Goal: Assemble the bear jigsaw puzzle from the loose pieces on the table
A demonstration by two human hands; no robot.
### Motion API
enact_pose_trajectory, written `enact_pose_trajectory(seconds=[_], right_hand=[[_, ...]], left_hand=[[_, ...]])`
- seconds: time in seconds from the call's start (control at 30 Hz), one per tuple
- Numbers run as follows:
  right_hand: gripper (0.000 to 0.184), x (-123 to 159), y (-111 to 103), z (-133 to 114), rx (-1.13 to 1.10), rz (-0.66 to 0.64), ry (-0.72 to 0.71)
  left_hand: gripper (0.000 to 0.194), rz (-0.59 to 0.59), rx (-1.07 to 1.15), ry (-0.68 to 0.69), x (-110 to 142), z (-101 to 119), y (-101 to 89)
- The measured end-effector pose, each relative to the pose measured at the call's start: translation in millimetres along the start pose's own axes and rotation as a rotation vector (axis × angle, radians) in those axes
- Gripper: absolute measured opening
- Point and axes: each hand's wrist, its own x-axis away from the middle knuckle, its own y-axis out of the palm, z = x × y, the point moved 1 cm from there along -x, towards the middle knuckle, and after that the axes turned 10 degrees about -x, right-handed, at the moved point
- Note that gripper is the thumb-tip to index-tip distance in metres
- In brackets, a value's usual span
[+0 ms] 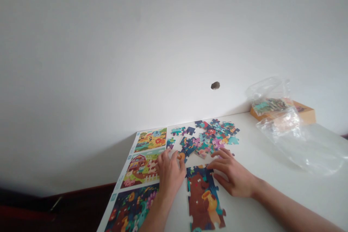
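My left hand (171, 170) reaches over the edge of a printed picture sheet (118, 188), fingers spread and bent. Beside its fingertips lies a loose puzzle piece (181, 157) with an orange patch; whether they touch it I cannot tell. Below and between my hands is a joined puzzle section (199, 197) showing a brown bear with a yellow jar. My right hand (231, 174) has its fingers stretched out at the section's upper right edge, with fingertips at its top corner. Just beyond both hands spreads a pile of loose puzzle pieces (209, 136), some overlapping.
Clear plastic bags (285, 127) lie at the right, one with puzzle pieces inside, over an orange box (307, 112). A white wall (163, 43) with a small hole (215, 85) stands behind the white table (261, 210). The table's left edge runs beside the picture sheet.
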Motion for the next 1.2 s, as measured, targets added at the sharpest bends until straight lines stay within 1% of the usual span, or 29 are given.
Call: enact_pose_trajectory(seconds=[0.17,0.37,0.47,0.8,0.87,1.0,1.1,1.2], right_hand=[[0.038,0.2,-1.5,-1.9,-0.009,-0.016,-0.003],[0.033,0.1,-0.9,-2.2,-0.008,-0.027,-0.015],[0.031,-0.4,-0.9,-3.4,-0.006,-0.022,-0.017],[0.031,-1.6,0.8,-2.7,-0.011,-0.028,-0.040],[0.035,-1.5,2.4,-1.8,0.000,-0.040,-0.024],[0.050,-0.6,5.8,1.7,0.034,-0.093,0.059],[0.059,0.0,7.1,4.8,0.039,-0.136,0.114],[0.064,0.2,7.5,7.6,0.036,-0.158,0.145]], left_hand=[[0.034,-0.034,0.029,-0.029,-1.3,1.3,-1.5],[0.027,-0.014,0.072,-0.060,-3.8,1.2,0.6],[0.023,-0.003,0.084,-0.052,-4.5,0.7,1.0],[0.021,-0.010,0.134,-0.029,-6.1,-1.7,-0.6],[0.022,-0.005,0.132,-0.024,-6.0,-1.8,-0.6],[0.024,0.005,0.119,-0.014,-6.0,-1.6,1.1],[0.023,0.008,0.119,-0.035,-6.8,-2.3,4.6],[0.019,0.052,0.180,-0.054,-8.6,-5.0,6.8]])
